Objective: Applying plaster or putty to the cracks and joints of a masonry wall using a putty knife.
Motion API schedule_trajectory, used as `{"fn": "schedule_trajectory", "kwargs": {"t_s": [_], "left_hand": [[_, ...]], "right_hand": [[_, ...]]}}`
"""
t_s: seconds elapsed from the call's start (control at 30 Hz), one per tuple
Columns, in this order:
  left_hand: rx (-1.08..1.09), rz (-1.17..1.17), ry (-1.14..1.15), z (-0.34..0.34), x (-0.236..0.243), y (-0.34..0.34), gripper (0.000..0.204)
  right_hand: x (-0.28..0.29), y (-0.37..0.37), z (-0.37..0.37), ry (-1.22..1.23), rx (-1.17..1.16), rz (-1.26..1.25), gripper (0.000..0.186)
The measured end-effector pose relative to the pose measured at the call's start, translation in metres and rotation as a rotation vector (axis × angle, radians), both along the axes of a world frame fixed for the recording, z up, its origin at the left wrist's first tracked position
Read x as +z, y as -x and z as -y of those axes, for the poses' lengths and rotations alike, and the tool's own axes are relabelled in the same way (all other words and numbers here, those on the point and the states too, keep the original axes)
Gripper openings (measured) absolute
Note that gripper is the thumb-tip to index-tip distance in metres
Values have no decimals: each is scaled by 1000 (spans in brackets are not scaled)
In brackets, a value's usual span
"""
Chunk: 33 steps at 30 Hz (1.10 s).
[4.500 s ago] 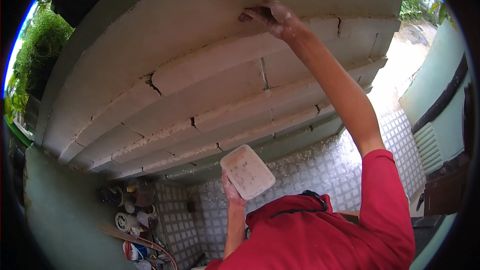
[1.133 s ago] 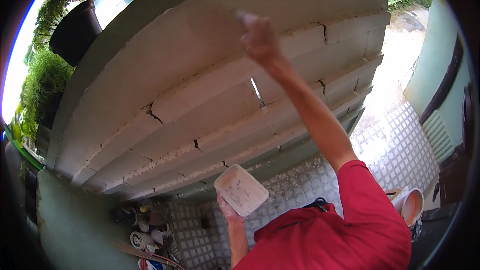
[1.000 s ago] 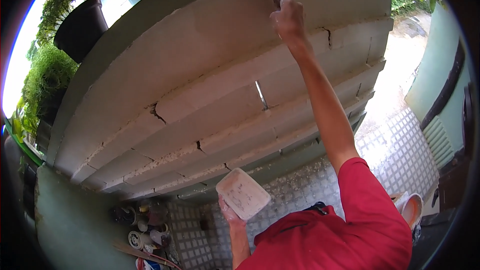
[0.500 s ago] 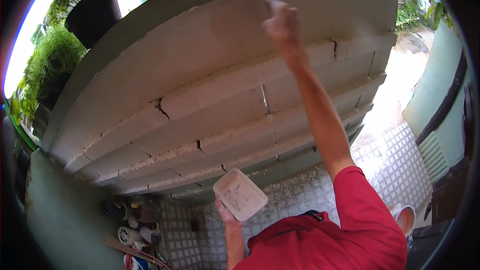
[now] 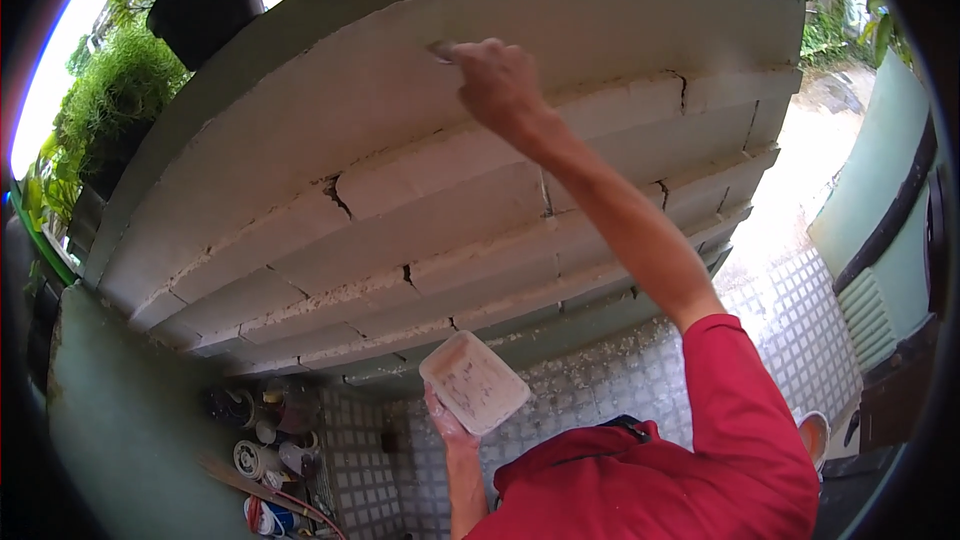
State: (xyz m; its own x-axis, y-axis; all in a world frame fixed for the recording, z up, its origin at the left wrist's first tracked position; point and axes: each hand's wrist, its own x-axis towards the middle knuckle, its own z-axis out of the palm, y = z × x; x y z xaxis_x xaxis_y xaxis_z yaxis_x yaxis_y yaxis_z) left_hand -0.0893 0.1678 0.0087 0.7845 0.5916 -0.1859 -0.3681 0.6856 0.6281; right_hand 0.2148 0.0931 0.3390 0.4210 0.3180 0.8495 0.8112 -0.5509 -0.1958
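Note:
My right hand [image 5: 500, 90] is closed on a small putty knife [image 5: 438, 52], its blade against the upper part of the pale wall [image 5: 370, 100]. The handle is mostly hidden in my fingers. Low in front of my body, my left hand [image 5: 450, 422] grips a pale rectangular plastic tub [image 5: 477, 385] from its left and underside. Whitish and brownish smears coat the inside of the tub. Below the smooth upper band, the wall runs in stepped rows with dark cracks [image 5: 338, 195] and rough, chipped edges.
Plant pots [image 5: 207, 2] stand on the wall's top at the left. Buckets and containers [image 5: 255, 460] crowd the lower left corner, beside a green side wall [image 5: 130, 420]. The tiled floor [image 5: 790, 330] is speckled with white bits. A bucket [image 5: 815, 435] stands at my right.
My right hand has swept left and slightly down across the upper wall with the putty knife. My left hand still holds the tub in nearly the same place. The view has shifted slightly.

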Motion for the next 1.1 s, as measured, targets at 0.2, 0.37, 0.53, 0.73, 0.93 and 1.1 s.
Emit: {"fn": "schedule_trajectory", "kwargs": {"t_s": [0.2, 0.37, 0.53, 0.73, 0.93, 1.1], "left_hand": [[5, -18, 62, 3, -5, 10, 55], [17, -18, 76, 0, -9, 14, 55], [4, 46, 43, 0, 1, 22, 56], [76, 5, 105, -13, -6, 32, 56], [51, -9, 22, -6, 1, 31, 56], [58, 35, 53, -3, -5, 38, 57]], "right_hand": [[8, -20, 4, -54, 41, 414, 39], [-5, -39, -29, -122, -53, 594, 32], [-56, -41, -27, 48, -78, 446, 23], [-21, 8, -4, 241, 2, 39, 9], [10, -31, -26, 150, -107, 367, 8], [-50, -11, -17, 363, -129, 145, 10]]}}
